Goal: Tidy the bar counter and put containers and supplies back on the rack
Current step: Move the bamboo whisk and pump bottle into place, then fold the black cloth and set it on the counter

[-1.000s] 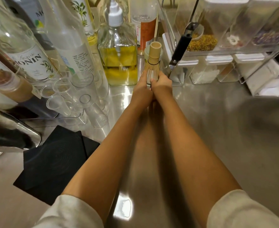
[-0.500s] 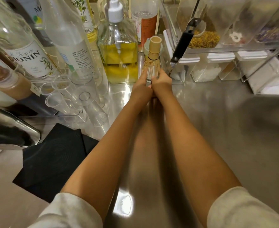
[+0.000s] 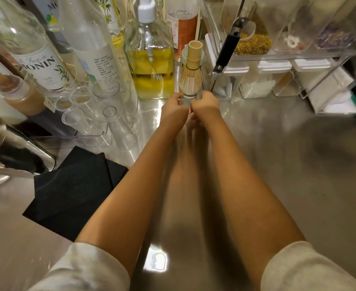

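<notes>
Gripping the whisk's clear stand (image 3: 188,99), both hands (image 3: 174,107) sit between pump bottle (image 3: 149,59) and rack (image 3: 278,57).

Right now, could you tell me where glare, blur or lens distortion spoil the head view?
Head view: a bright lamp reflection glares off the steel counter between the forearms; wide-angle distortion makes the bottles at left lean outward; the frame edges and sleeves are soft; the whisk and both hands, left hand and right hand, are fairly sharp.

Before me lies a polished stainless-steel surface (image 3: 278,164) (smeared grey in places), with overhead light glaring white near my sleeves.
</notes>
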